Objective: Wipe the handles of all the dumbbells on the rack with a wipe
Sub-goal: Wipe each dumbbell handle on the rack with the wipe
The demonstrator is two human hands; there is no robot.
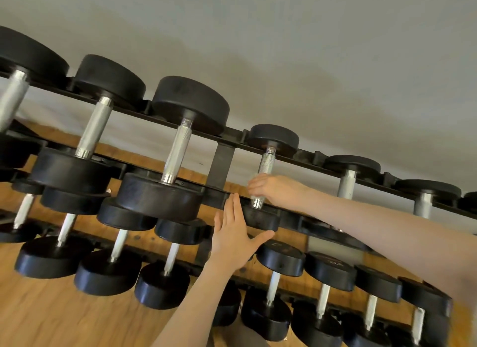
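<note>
Head view. Right hand (273,189) curled round the handle (263,176) of a small top-row dumbbell (268,166), a pale wipe (254,182) seemingly under the fingers. Left hand (236,233) flat, fingers straight, against the rack (222,163) rail. Progress unclear: no handle shows wiping marks; dumbbells remain on both sides and on lower rows.
</note>
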